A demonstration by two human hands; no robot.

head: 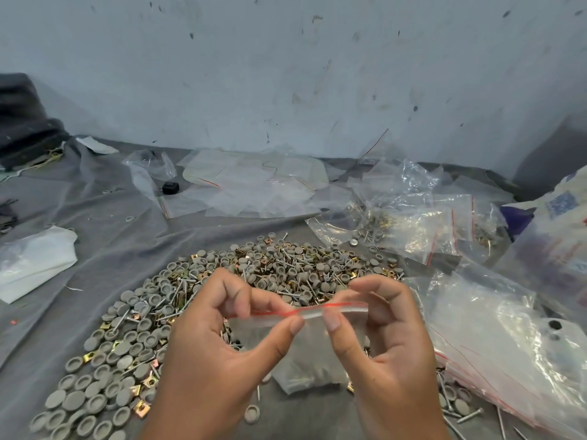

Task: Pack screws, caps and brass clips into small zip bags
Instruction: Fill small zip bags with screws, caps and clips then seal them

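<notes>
Fingers of both hands meet on the mouth of one small zip bag, held up over the near side of the tabletop. The left hand pinches the red-lined strip between thumb and forefinger at its left end; the right hand pinches it the same way just beside, toward the strip's right end. Holding the strip level with the pouch hanging below would suit either parting the lips or pressing them together; which of the two is in hand cannot be told. Grey shapes and a glint of metal show through the lower part of the bag, so it seems to hold some parts already, though what exactly is blurred.

Directly behind and left of the hands lies the loose heap on the grey cloth: grey caps, screws and brass clips mixed together, kept within easy reach of both hands. At the right edge sits a stack of empty zip bags, flat and overlapping, a ready supply. Farther back on the right, filled zip bags with red seals lie in a loose pile, small metal pieces visible inside, apparently set aside as done. Toward the far edge, crumpled clear plastic sheets are spread out, and a white bag rests near the left edge.
</notes>
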